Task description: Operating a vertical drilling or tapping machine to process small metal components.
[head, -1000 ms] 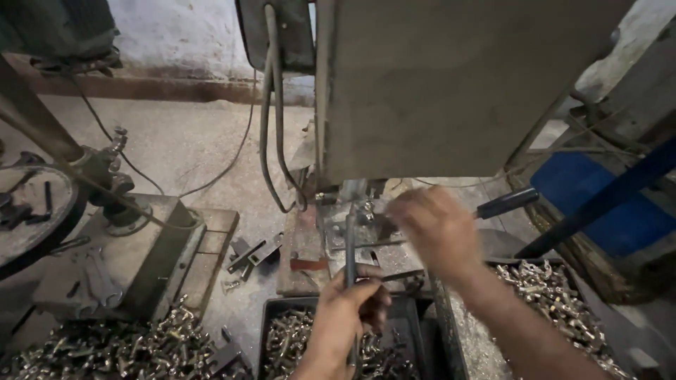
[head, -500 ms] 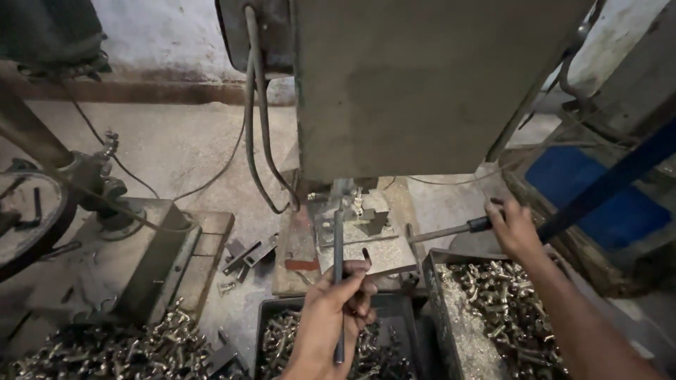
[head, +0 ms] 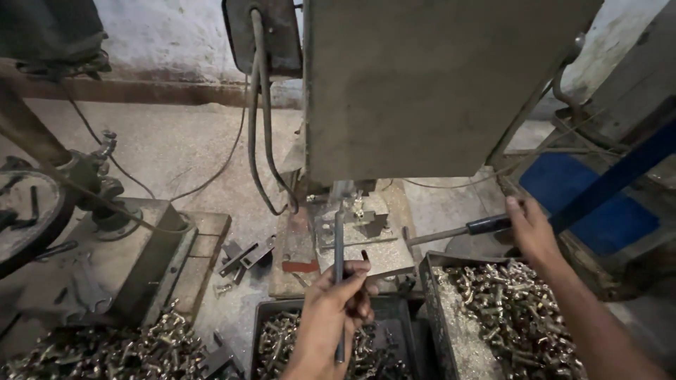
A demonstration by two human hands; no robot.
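Both hands work at a big grey machine (head: 436, 84) whose upper part is cut off by the frame top. Its body hides the spindle, so the point where the tool meets the work cannot be seen. Right of centre a metal tray (head: 431, 295) holds many small shiny parts, its lower end out of view. A dark tray (head: 262, 325) below holds similar parts, partly covered by the left arm. On the table (head: 380, 253) under the machine, a small clamp is hard to make out. The left hand (head: 336, 304) is closed around a thin upright rod (head: 339, 243). The right hand (head: 529, 232) is closed on the dark-gripped lever handle (head: 486, 225).
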